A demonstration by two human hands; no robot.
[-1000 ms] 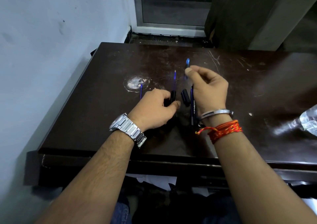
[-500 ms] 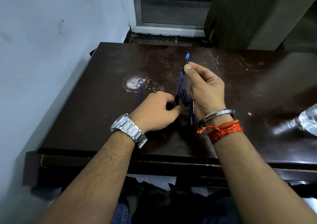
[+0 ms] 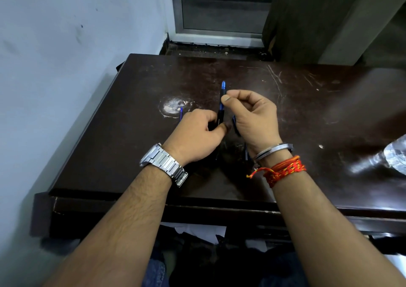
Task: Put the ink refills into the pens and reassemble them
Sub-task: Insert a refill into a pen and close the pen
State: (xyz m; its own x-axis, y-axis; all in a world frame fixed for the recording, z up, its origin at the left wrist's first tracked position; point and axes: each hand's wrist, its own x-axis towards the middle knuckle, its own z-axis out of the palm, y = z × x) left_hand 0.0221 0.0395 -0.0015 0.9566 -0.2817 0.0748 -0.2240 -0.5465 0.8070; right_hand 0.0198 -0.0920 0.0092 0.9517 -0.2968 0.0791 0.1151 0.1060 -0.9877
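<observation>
My left hand (image 3: 197, 133) grips the lower end of a dark pen barrel (image 3: 220, 116) that stands tilted above the dark table (image 3: 131, 144). My right hand (image 3: 252, 115) pinches the upper part of the same pen, whose blue tip piece (image 3: 223, 85) pokes out above my thumb. A loose blue ink refill (image 3: 181, 114) lies on the table just left of my left hand, mostly hidden by it. Another dark blue pen (image 3: 246, 152) lies on the table under my right wrist, largely covered.
A white worn patch (image 3: 173, 107) marks the tabletop near the refill. A clear plastic bottle (image 3: 395, 155) lies at the right edge. A white wall (image 3: 55, 67) runs along the table's left side. The table's near edge (image 3: 197, 205) is close to my body.
The blue-tipped piece in my right hand has come down onto the barrel held by my left hand; the thin refill seen between them before is no longer visible.
</observation>
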